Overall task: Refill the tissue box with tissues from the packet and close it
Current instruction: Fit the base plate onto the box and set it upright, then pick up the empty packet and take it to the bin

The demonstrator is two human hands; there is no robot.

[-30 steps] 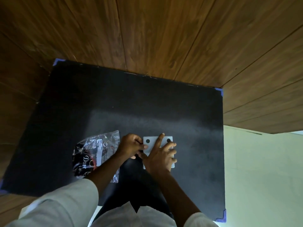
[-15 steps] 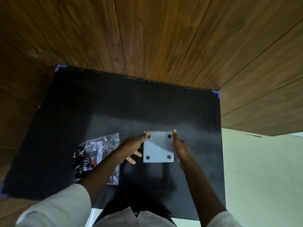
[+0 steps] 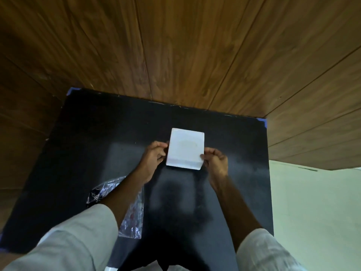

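A white square tissue box (image 3: pixel 185 148) is held above the black mat (image 3: pixel 88 145), a plain white face with a faint oval mark turned toward me. My left hand (image 3: pixel 154 156) pinches its left edge and my right hand (image 3: pixel 215 160) pinches its lower right corner. The tissue packet (image 3: pixel 130 212), clear crinkled plastic with dark print, lies on the mat at the lower left, partly hidden under my left forearm.
The black mat has blue tape at its corners (image 3: pixel 261 121) and lies on a brown wooden plank floor (image 3: pixel 175 45). A pale green surface (image 3: pixel 316 212) borders the mat on the right.
The box showed a face with black dots and lay on the mat; both hands have now lifted and turned it, showing a plain face. The view has shifted downward.
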